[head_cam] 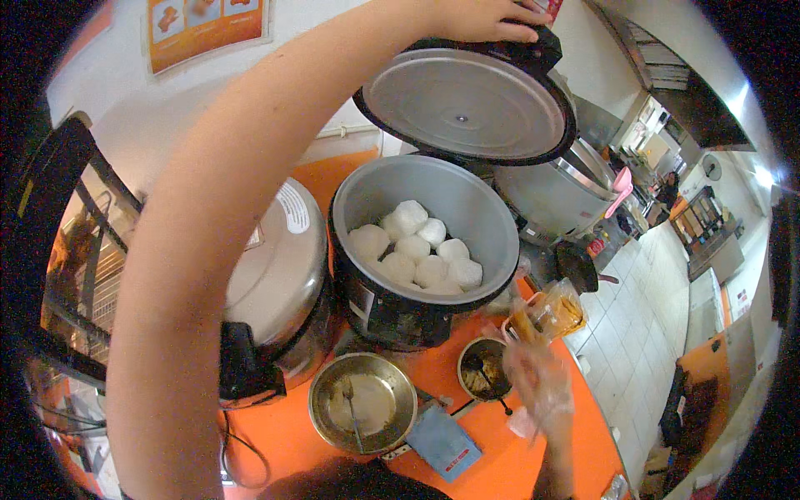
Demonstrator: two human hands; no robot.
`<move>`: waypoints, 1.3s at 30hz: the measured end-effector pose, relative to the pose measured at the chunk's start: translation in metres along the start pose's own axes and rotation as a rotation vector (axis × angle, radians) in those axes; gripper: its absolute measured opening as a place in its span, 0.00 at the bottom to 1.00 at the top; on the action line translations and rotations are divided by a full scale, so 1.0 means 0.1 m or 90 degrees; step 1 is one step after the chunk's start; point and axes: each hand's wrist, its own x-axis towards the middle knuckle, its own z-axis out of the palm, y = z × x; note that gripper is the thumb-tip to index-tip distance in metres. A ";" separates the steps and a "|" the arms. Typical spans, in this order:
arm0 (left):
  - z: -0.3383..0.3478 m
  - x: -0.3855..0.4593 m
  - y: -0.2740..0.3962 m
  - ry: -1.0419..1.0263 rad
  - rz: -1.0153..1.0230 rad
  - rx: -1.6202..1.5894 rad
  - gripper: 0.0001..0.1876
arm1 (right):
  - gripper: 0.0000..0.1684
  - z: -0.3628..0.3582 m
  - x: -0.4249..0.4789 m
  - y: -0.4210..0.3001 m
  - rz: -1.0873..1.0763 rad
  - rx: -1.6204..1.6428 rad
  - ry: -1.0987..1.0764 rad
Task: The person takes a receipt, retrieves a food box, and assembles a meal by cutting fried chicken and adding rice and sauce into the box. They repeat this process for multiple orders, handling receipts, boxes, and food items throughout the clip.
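My left hand (494, 20) is at the top, gripping the black-rimmed lid (462, 106) of a rice cooker, which stands raised. Below the lid, the grey inner pot (356, 194) contains several white balls (412, 248) that look like rice. My right hand (540, 381) is motion-blurred over the orange table, seemingly in a clear plastic glove; whether it holds anything cannot be made out. Just left of it stands a small metal container (481, 369) with brown contents and a dark-handled utensil. A metal bowl (362, 403) with a fork lies nearer me, next to a blue packet (442, 441).
A second cooker with a closed lid (275, 269) sits to the left, partly behind my forearm. Behind right is another large cooker (550, 194) with a pink ladle (620, 190). Plastic bags (559, 309) lie near the table's right edge. A tiled floor (637, 312) runs beyond.
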 end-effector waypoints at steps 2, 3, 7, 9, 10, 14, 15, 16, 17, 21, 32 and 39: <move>-0.06 -0.07 -0.26 0.012 -0.029 0.032 0.25 | 0.10 -0.07 0.78 -0.31 -0.251 -0.131 0.020; 0.12 0.06 -0.25 0.046 -0.020 -0.015 0.25 | 0.09 0.01 1.12 -0.17 -0.270 -0.201 0.018; 0.23 0.23 -0.19 0.081 -0.032 -0.065 0.25 | 0.16 0.56 2.56 0.23 -0.176 -0.450 -0.392; 0.14 0.08 -0.24 0.088 -0.057 -0.040 0.25 | 0.24 0.70 2.73 -0.09 -0.057 -0.516 -0.507; 0.14 0.06 -0.21 0.094 -0.067 -0.028 0.25 | 0.26 0.75 2.79 -0.10 -0.058 -0.539 -0.522; 0.15 0.03 -0.13 0.130 -0.051 -0.036 0.24 | 0.34 0.86 3.01 0.33 0.049 -0.568 -0.651; 0.14 0.00 -0.13 0.158 -0.045 -0.001 0.24 | 0.35 0.81 3.02 0.28 0.091 -0.555 -0.690; 0.14 -0.05 -0.12 0.158 -0.046 0.012 0.23 | 0.37 0.78 2.99 0.25 0.038 -0.547 -0.630; 0.14 -0.08 -0.09 0.160 -0.045 0.024 0.23 | 0.38 0.73 2.94 0.24 -0.013 -0.538 -0.570; 0.14 -0.17 0.01 0.183 -0.028 0.061 0.24 | 0.42 0.08 2.46 -0.03 -0.129 -0.226 -0.278; 0.04 -0.35 0.40 0.132 -0.049 0.055 0.24 | 0.56 0.30 -1.01 0.90 0.151 -0.031 -0.465; 0.05 -0.28 0.46 0.107 -0.030 0.033 0.24 | 0.66 1.85 -1.96 1.85 0.295 -0.101 -0.243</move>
